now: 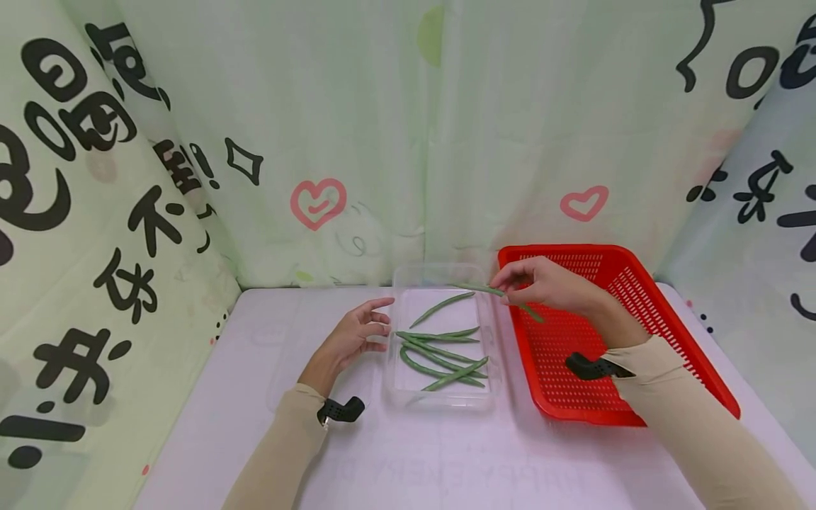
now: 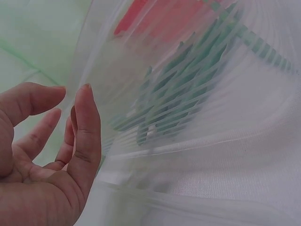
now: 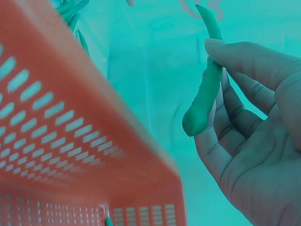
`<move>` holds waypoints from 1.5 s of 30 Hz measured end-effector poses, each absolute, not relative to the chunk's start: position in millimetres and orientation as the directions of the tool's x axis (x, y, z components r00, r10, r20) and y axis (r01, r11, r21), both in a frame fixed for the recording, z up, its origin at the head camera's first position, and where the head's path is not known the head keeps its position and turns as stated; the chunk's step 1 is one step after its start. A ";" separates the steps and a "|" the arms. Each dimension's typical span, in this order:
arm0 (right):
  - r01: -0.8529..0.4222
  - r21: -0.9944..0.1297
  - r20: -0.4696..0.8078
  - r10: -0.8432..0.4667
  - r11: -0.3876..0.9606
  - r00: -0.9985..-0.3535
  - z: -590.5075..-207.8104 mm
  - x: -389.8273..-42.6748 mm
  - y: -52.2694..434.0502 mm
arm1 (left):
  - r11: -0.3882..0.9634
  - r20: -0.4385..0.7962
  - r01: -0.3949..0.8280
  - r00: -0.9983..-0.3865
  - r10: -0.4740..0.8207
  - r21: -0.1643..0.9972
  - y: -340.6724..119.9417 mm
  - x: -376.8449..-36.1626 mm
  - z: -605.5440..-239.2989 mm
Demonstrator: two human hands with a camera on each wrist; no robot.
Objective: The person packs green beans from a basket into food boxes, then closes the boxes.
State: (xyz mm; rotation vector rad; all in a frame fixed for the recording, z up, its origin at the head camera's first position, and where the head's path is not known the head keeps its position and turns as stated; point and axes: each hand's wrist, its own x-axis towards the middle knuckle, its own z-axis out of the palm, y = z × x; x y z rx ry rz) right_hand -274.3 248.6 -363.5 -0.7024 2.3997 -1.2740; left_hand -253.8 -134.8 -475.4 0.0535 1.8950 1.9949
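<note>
My right hand (image 1: 542,283) pinches one green bean (image 1: 503,294) between thumb and fingers, above the gap between the red basket (image 1: 637,283) and the clear plastic tray (image 1: 440,400). The right wrist view shows that green bean (image 3: 207,89) close up against my fingers (image 3: 244,56). Several green beans (image 1: 440,350) lie in the clear tray. My left hand (image 1: 357,333) rests beside the tray's left wall with fingers relaxed and holding nothing. In the left wrist view the left hand (image 2: 51,150) sits next to the ribbed tray wall (image 2: 197,117).
The red basket looks empty apart from the bean held over its near-left corner. Printed curtains (image 1: 408,134) close off the back and both sides of the pale table (image 1: 408,453).
</note>
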 end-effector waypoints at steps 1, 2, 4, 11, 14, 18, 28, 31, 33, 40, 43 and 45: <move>-0.277 -0.837 -0.053 -0.574 0.472 -0.817 -363.5 -274.7 245.7 | -0.010 -0.234 -0.248 -0.924 0.301 0.969 -135.0 -253.8 -475.6; -0.281 -0.838 -0.051 -0.579 0.468 -0.814 -363.5 -275.2 242.7 | -0.009 -0.235 -0.249 -0.924 0.301 0.968 -135.1 -253.6 -475.5; -0.287 -0.839 -0.049 -0.588 0.463 -0.807 -363.4 -276.3 236.9 | -0.008 -0.234 -0.248 -0.924 0.302 0.969 -135.3 -253.7 -475.8; -0.281 -0.851 -0.066 -0.622 0.443 -0.780 -363.0 -278.2 217.6 | -0.011 -0.226 -0.240 -0.926 0.303 0.971 -134.7 -253.6 -476.4; -0.290 -0.855 -0.069 -0.648 0.431 -0.759 -365.1 -278.6 211.2 | -0.010 -0.225 -0.239 -0.927 0.301 0.971 -134.1 -254.4 -477.1; -0.291 -0.861 -0.075 -0.669 0.417 -0.739 -366.5 -277.5 204.5 | -0.007 -0.230 -0.243 -0.926 0.300 0.970 -133.7 -254.9 -476.9; -0.259 -0.864 -0.092 -0.640 0.432 -0.763 -368.0 -275.9 209.4 | -0.017 -0.221 -0.238 -0.924 0.311 0.971 -134.3 -253.7 -474.8; -0.236 -0.873 -0.075 -0.596 0.426 -0.799 -368.7 -276.4 222.3 | -0.011 -0.221 -0.236 -0.925 0.309 0.972 -134.1 -253.7 -474.7; -0.227 -0.880 -0.066 -0.581 0.417 -0.812 -370.5 -277.5 232.0 | -0.007 -0.221 -0.234 -0.925 0.308 0.972 -134.1 -253.9 -474.5; -0.232 -0.878 -0.044 -0.553 0.419 -0.832 -381.1 -281.3 265.0 | -0.004 -0.226 -0.239 -0.923 0.310 0.971 -134.5 -254.7 -475.1; -0.242 -0.863 -0.036 -0.531 0.444 -0.847 -385.2 -283.5 277.9 | -0.007 -0.225 -0.239 -0.922 0.314 0.971 -134.0 -254.9 -474.9; -0.236 -0.852 -0.037 -0.504 0.467 -0.863 -388.0 -285.0 286.3 | -0.010 -0.225 -0.240 -0.922 0.315 0.971 -133.6 -254.9 -474.5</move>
